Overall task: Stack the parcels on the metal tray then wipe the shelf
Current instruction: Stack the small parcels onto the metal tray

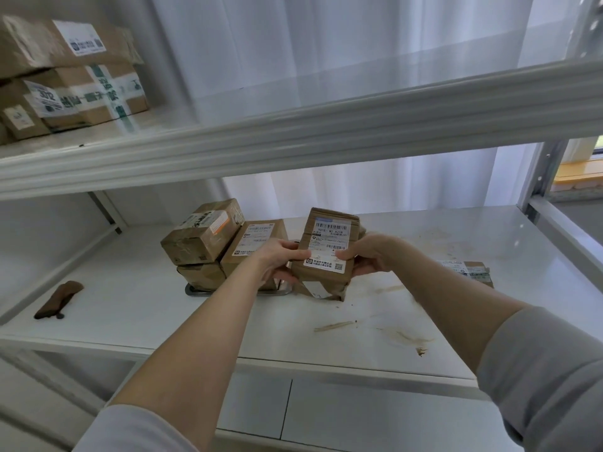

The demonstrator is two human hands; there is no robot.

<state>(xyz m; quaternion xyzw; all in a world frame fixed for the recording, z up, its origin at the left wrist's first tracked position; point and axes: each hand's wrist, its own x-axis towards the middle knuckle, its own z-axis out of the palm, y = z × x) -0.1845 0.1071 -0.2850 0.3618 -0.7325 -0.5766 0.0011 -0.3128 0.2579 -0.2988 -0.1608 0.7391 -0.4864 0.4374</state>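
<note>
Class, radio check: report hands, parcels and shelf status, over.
Both left hand and right hand grip labelled parcel, just right of metal tray. Three stacked parcels on tray; loose parcel far right. Stains on shelf; brown cloth at left.

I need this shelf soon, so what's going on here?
A person grips a labelled parcel in both hands, left hand and right hand at its sides, just right of the metal tray. Other parcels are piled on that tray, and one more parcel lies on the shelf further right. The shelf shows brown stains, so wiping looks not yet done.
</note>
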